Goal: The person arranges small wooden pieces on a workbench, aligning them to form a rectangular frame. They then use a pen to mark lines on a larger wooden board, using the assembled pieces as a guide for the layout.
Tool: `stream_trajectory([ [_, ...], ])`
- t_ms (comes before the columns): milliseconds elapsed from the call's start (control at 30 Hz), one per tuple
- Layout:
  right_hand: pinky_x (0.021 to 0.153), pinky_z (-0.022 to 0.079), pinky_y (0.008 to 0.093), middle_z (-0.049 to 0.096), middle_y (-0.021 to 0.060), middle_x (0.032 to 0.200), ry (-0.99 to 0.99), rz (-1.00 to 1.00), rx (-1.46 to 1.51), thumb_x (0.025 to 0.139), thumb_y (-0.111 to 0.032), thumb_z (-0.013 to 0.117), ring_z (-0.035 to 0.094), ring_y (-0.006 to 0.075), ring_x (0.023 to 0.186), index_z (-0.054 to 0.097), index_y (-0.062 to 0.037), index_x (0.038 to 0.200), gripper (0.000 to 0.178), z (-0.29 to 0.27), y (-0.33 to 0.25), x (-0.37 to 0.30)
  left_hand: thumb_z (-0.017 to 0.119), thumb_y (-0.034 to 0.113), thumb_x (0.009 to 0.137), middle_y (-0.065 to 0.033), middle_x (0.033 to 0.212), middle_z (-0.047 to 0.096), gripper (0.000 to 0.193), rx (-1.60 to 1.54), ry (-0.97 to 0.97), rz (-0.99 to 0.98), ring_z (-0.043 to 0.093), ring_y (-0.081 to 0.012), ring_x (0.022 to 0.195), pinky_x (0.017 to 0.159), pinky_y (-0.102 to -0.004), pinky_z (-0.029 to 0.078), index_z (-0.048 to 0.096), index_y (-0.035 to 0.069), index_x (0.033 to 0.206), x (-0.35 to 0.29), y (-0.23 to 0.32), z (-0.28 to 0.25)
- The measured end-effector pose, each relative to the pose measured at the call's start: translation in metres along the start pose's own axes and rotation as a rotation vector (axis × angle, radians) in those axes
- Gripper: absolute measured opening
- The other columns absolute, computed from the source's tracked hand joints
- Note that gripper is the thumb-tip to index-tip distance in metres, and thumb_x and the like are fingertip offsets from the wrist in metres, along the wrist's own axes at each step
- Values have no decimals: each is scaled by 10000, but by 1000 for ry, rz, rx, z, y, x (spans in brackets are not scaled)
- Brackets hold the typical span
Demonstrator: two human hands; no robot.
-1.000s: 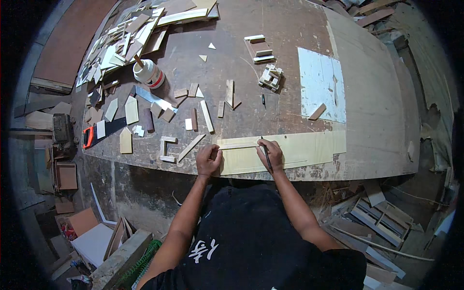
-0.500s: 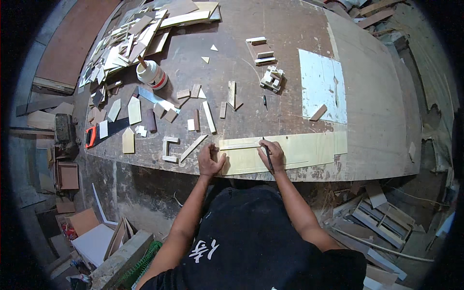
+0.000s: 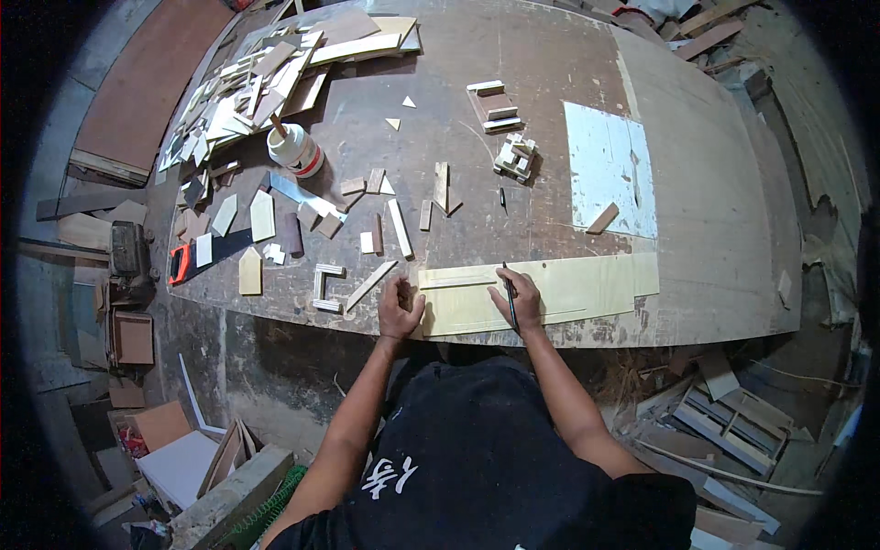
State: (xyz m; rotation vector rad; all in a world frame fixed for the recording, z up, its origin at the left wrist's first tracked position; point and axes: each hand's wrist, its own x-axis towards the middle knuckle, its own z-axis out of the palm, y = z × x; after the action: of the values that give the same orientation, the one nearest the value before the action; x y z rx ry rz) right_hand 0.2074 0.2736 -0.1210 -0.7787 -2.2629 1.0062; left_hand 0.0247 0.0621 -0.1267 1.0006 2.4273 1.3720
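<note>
A long pale plywood board (image 3: pixel 587 286) lies along the near edge of the table. Near its left end, a thin wooden strip (image 3: pixel 458 278) rests lengthwise on the upper part of the board. My left hand (image 3: pixel 401 309) is at the board's left end, fingers loosely bent and thumb apart, with nothing visible in it. Over the middle of the board, my right hand (image 3: pixel 521 301) grips a slim black pen (image 3: pixel 510 298), its upper end pointing away from me. Whether the pen touches the wood is too small to tell.
Left of the board lie a small C-shaped wooden frame (image 3: pixel 326 288), a slanted stick (image 3: pixel 371 285) and an orange-handled saw (image 3: pixel 180 264). A white glue bottle (image 3: pixel 295 151) stands farther back, before a scrap pile (image 3: pixel 266 78). Small wooden assemblies (image 3: pixel 515 158) and a white-painted panel (image 3: pixel 610 165) lie beyond the board.
My right hand has drawn slightly back from the strip's right end, still gripping the pen. My left hand has hardly moved. The whole view has shifted a little.
</note>
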Motion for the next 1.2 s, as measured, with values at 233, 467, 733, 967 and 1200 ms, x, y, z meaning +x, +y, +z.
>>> stream_trajectory([
  [233, 733, 520, 372, 693, 97, 912, 27, -58, 12, 734, -68, 775, 638, 289, 814, 673, -74, 1040, 322, 5, 9, -2, 729, 87, 767, -114, 851, 606, 219, 55, 41, 109, 608, -273, 744, 649, -358, 479, 639, 62, 965, 4, 1, 0],
  [467, 739, 521, 375, 702, 86, 909, 47, -78, 20, 737, -52, 768, 644, 282, 826, 683, -71, 1012, 289, 6, 9, -1, 721, 70, 786, -99, 769, 606, 92, 33, 24, 58, 601, -259, 685, 619, -363, 467, 660, 59, 854, 5, 7, 0],
  [733, 732, 522, 372, 699, 84, 886, 63, -70, 3, 756, -47, 759, 646, 277, 815, 687, -79, 991, 248, 8, 9, -1, 719, 81, 802, -102, 770, 626, 77, 66, 24, 127, 611, -260, 688, 633, -356, 475, 660, 53, 842, 6, -1, 0],
  [967, 721, 526, 370, 696, 87, 878, 70, -57, -1, 759, -49, 758, 649, 281, 812, 687, -84, 982, 237, 8, 9, -1, 709, 87, 800, -104, 793, 631, 68, 43, 6, 67, 613, -286, 715, 630, -379, 471, 659, 64, 839, 6, 5, 0],
  [1200, 725, 528, 370, 701, 80, 891, 66, -49, 4, 751, -49, 762, 651, 272, 815, 686, -79, 986, 249, 8, 8, -1, 719, 90, 793, -95, 792, 635, 75, 50, 56, 106, 614, -269, 693, 623, -369, 479, 675, 74, 852, 7, 0, 2],
])
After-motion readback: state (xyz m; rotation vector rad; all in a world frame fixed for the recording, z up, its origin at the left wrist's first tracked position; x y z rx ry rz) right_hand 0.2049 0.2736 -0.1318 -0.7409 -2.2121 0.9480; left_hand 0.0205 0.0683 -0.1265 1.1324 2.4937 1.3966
